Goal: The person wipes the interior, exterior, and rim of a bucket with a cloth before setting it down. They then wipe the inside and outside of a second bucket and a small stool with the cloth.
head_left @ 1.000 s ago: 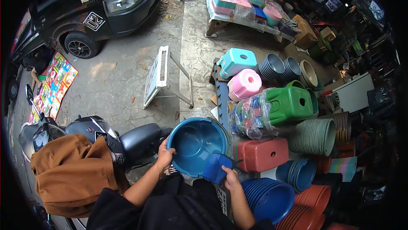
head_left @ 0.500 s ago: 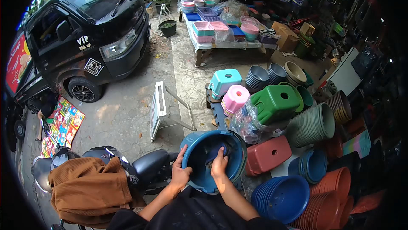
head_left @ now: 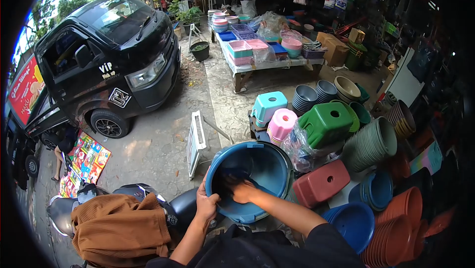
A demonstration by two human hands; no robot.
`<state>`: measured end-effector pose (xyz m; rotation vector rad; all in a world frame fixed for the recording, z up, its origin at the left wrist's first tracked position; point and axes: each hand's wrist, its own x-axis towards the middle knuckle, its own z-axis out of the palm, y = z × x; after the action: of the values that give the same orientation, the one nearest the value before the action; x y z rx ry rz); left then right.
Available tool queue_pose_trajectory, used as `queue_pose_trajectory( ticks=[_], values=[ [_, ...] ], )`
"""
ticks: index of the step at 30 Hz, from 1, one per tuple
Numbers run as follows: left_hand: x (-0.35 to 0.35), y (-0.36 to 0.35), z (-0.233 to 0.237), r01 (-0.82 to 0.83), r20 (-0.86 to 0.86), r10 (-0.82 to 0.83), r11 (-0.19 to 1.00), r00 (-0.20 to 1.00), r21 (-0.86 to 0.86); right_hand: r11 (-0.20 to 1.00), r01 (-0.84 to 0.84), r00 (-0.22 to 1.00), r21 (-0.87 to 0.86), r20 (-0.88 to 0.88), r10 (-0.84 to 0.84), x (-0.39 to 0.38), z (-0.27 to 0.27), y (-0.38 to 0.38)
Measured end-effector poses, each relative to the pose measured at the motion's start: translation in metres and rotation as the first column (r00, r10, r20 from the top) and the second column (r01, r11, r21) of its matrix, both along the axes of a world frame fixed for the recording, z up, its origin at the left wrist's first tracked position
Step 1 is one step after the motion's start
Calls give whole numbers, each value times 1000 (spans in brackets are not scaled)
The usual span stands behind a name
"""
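A round blue basin (head_left: 267, 169) is tilted in front of my body, its opening facing up toward me. My left hand (head_left: 206, 203) grips its left rim, fingers outside and thumb over the edge. Inside the basin, my right hand (head_left: 242, 192) presses a dark cloth (head_left: 231, 179) against the inner left wall. The fingers of that hand are partly blurred and merge with the dark cloth.
Right of the basin are a red stool (head_left: 321, 184), a green stool (head_left: 326, 124) and stacked blue basins (head_left: 351, 223). A motorbike seat (head_left: 184, 205) and brown cloth (head_left: 118, 228) lie left. A white folding sign (head_left: 196, 144) stands ahead, near a black truck (head_left: 109, 65).
My right hand has moved left and deeper inside the basin with the dark cloth. The basin's opening shows more fully, and the camera view has shifted.
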<state>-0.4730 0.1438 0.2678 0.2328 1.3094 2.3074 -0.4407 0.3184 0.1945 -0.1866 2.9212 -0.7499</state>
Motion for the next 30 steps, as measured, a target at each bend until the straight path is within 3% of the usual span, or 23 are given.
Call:
queue_pose_trajectory(
  ticks=[2, 3, 5, 6, 8, 9, 11, 16, 18, 20, 21, 22, 24, 25, 26, 28, 29, 30],
  values=[
    [-6, -5, -3, -44, -63, 42, 999, 997, -31, 962, -115, 936, 248, 351, 21, 6, 26, 12],
    [-5, -6, 8, -51, -46, 50, 998, 998, -29, 960, -125, 935, 250, 355, 29, 6, 34, 17],
    [-7, -9, 1, -62, -35, 62, 998, 997, -4, 768, -106, 950, 631, 293, -109, 5, 45, 25],
    [-7, -10, -1, -61, -29, 61, 998, 998, 18, 764, -117, 950, 634, 296, -100, 0, 42, 29],
    [-8, -12, 3, -56, -14, 56, 998, 998, 26, 776, 115, 993, 620, -45, -112, -10, 34, 36],
    [-7, -12, 9, -39, -2, 39, 999, 999, 30, 776, 111, 993, 621, -41, -109, -14, 32, 37],
    [-2, -12, 31, -39, 32, 38, 999, 999, 38, 848, 186, 972, 496, -218, -86, -26, 37, 37],
    [-2, -19, 17, -30, 97, 26, 999, 995, 44, 823, -52, 975, 565, -148, 163, -44, 51, 35],
    [-6, -23, 2, 35, 19, -33, 994, 999, -104, 790, -130, 964, 599, -110, 242, -48, 37, 44],
    [-11, -24, 1, 37, -61, -46, 989, 997, -146, 934, 45, 991, 355, -136, 4, -49, 24, 55],
    [-12, -24, 4, 16, -80, -26, 991, 996, -132, 819, 64, 989, 570, -143, 23, -46, 19, 55],
    [-14, -25, 10, -7, -99, -4, 993, 995, -117, 819, 62, 990, 571, -141, 24, -38, 13, 51],
    [-11, -22, 31, 1, -16, -2, 996, 1000, -84, 594, -75, 964, 801, 211, -163, -15, 49, 20],
    [-11, -20, 33, -40, 10, 41, 997, 999, -61, 599, -150, 910, 787, 347, -228, -9, 50, 6],
    [-10, -18, 34, -80, 37, 82, 996, 996, -39, 728, -147, 856, 669, 455, -245, -2, 58, -6],
    [-4, -10, 33, -75, 29, 76, 996, 997, -44, 948, -53, 724, 315, 666, -181, 5, 65, -20],
    [0, -6, 32, -66, 21, 67, 996, 998, -52, 986, 5, 682, 168, 720, -126, 4, 61, -26],
    [4, -2, 33, -41, 32, 41, 999, 999, 2, 988, -10, 871, -156, 484, 85, 0, -4, -24]
  ],
)
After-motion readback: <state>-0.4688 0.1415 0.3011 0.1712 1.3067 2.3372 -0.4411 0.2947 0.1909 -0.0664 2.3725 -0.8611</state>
